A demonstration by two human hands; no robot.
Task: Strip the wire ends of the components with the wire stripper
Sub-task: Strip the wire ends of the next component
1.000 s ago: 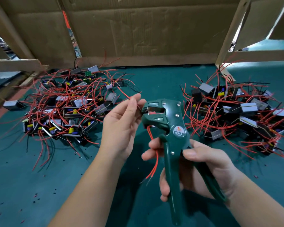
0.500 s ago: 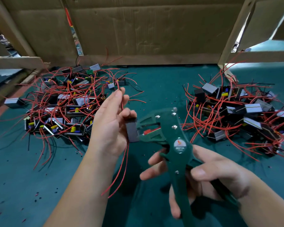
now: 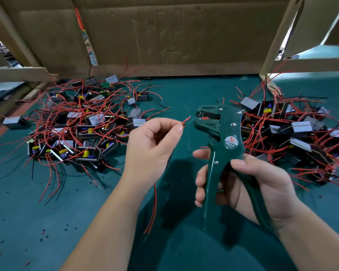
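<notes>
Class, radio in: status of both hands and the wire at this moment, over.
Left hand pinches red wire end. Right hand grips wire stripper. Wire tip just outside the jaws. Nothing between them.

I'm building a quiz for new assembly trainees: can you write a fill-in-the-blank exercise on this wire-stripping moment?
1. The right hand grips the handles of the ____ wire stripper.
2. The fingers of the left hand pinch the end of a ____ wire beside the stripper's head.
3. Wired components lie in ____ heaps on the table: a left heap and a right heap.

Missing words: green; red; two.
</notes>
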